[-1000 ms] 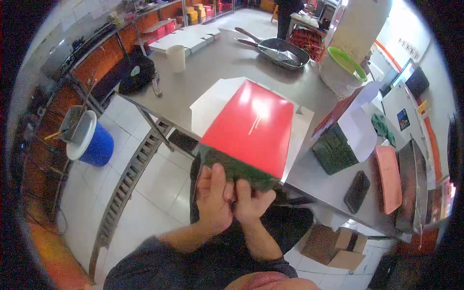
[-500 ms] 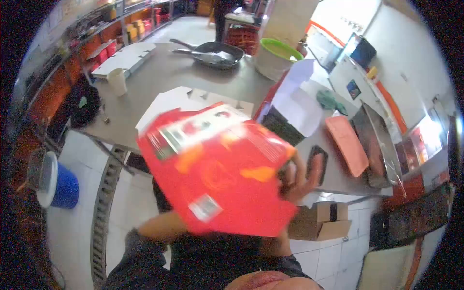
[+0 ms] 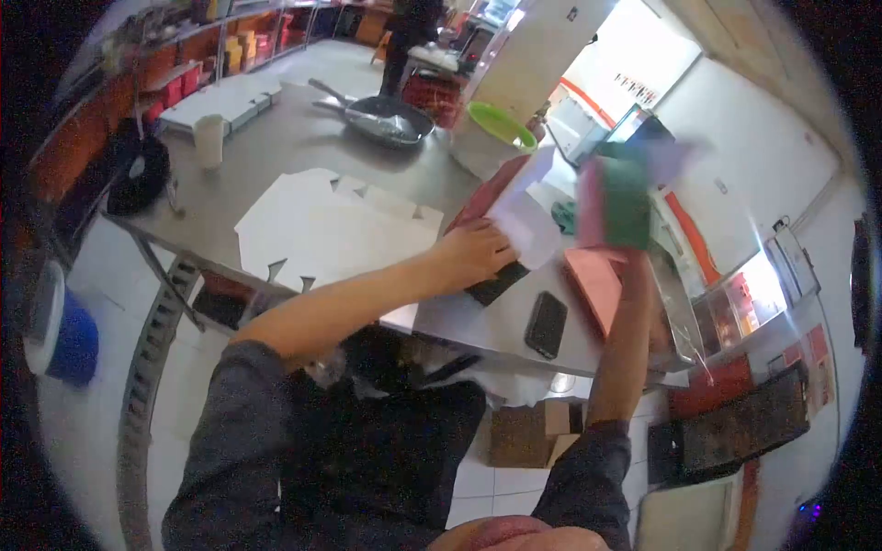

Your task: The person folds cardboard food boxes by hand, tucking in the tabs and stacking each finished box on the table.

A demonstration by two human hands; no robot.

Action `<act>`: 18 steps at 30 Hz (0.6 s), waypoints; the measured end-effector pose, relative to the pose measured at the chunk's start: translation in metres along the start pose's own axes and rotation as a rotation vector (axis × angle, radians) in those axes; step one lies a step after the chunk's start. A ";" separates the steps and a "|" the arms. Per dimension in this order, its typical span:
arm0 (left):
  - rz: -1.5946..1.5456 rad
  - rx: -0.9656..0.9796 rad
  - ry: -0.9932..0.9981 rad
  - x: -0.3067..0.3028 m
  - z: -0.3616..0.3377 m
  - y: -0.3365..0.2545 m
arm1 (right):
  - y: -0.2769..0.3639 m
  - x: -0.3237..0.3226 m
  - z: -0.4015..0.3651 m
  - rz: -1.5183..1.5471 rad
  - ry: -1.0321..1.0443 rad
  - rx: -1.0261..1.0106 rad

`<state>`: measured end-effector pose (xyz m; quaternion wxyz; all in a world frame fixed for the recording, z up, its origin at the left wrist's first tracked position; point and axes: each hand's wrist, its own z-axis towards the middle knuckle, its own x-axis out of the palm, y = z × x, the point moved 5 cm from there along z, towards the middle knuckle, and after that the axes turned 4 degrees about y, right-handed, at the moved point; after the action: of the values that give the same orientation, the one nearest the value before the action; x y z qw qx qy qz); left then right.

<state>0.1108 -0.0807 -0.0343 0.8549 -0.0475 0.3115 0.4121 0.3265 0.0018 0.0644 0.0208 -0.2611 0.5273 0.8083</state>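
Fingers point(image 3: 499, 243) of our left hand point(image 3: 470, 255) lie slightly spread across an upright box stack point(image 3: 535, 225), palm down; whether they pinch its wall we cannot tell. Our right hand point(image 3: 632, 254) holds a green and red box point(image 3: 625, 204) aloft at the right end of the tabletop point(image 3: 280, 142), above a pink tray point(image 3: 593, 283); blur and the box itself hide those fingers, though we judge them closed on it, since nothing else appears to bear it.

Compared with half a second ago, when both our hands were on one red box in front of our body, the hands have parted, each now at a different thing. We take this to mean that two-handed handling has given way to one hand at the stack and one carrying. The flat white cardboard point(image 3: 322, 230) near the front edge is now uncovered, its slots and notches plain.

As for the raised box, we note a dark green face beside a reddish one, with a pale smear at its upper right; motion blurs its outline and any print. The stack shows a dull red side, a broad white flap and a dark green base. A black phone point(image 3: 547, 324) lies beside it, close to the front edge.
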 end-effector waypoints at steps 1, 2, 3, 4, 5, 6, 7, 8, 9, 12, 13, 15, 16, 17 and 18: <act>-0.120 0.056 0.171 0.006 0.000 0.007 | 0.002 0.018 0.030 0.015 0.159 -0.008; -0.104 0.083 0.174 0.002 -0.004 0.008 | -0.002 0.016 0.032 0.031 0.314 -0.016; -0.142 0.059 0.130 -0.011 -0.010 0.004 | -0.008 0.025 0.053 -0.347 0.463 -0.051; -0.172 0.073 0.111 -0.027 -0.011 0.004 | -0.054 0.037 0.096 -0.894 0.429 -0.069; -0.165 0.107 0.134 -0.036 -0.016 -0.002 | -0.040 0.050 0.086 -0.963 0.365 -0.128; -0.230 0.029 0.137 -0.047 -0.020 -0.001 | -0.036 0.060 0.086 -0.935 0.332 -0.123; -0.297 -0.052 0.143 -0.056 -0.022 0.002 | -0.037 0.068 0.087 -1.071 0.348 -0.083; -0.302 -0.021 0.175 -0.062 -0.023 0.001 | -0.040 0.074 0.086 -1.203 0.368 -0.032; -0.356 -0.052 0.147 -0.067 -0.024 0.001 | -0.039 0.076 0.082 -1.174 0.346 -0.007; -0.456 -0.129 0.156 -0.077 -0.021 -0.006 | -0.016 0.079 0.068 -1.140 0.273 -0.157; -0.483 -0.192 0.176 -0.078 -0.022 -0.007 | -0.009 0.082 0.065 -1.146 0.259 -0.075; -0.453 -0.249 0.192 -0.077 -0.024 -0.014 | -0.012 0.082 0.060 -1.143 0.234 0.028; -0.406 -0.327 0.181 -0.076 -0.025 -0.014 | -0.015 0.080 0.059 -1.155 0.177 0.046; -0.415 -0.316 0.187 -0.074 -0.025 -0.017 | -0.016 0.077 0.057 -1.169 0.123 0.060; -0.344 -0.254 0.144 -0.076 -0.024 -0.021 | -0.017 0.075 0.051 -1.169 0.119 0.069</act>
<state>0.0781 -0.1540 -0.0138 0.8754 -0.2365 0.3046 0.2916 0.2462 0.0353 0.0329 0.4419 -0.5527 0.3220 0.6290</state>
